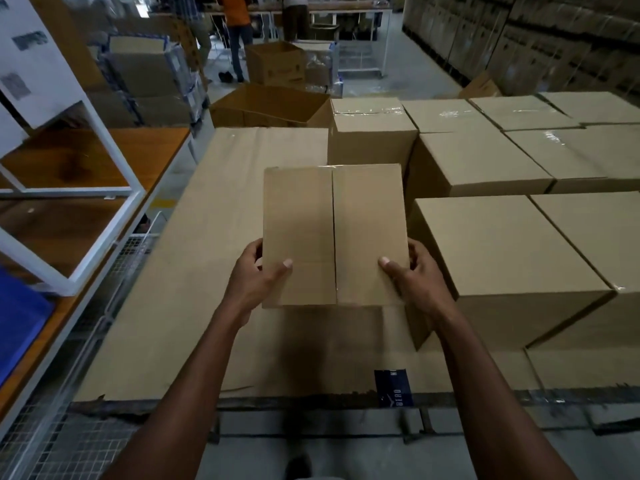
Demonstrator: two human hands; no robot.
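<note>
Two hands, the left hand [258, 275] and the right hand [412, 275], grip one carton [332, 233]. Right of and behind that carton stand eight closed boxes [502, 244]. Beyond the carton sit two open boxes [270, 105], and farther beyond it stand three people [237, 15].

both forearms are bare, as are the left hand [258, 273] and right hand [415, 273], thumbnails trimmed short; a dark shoe [298, 466] shows at six o'clock

box [334, 233] underside hidden, blue label [393, 388] unreadable
</note>
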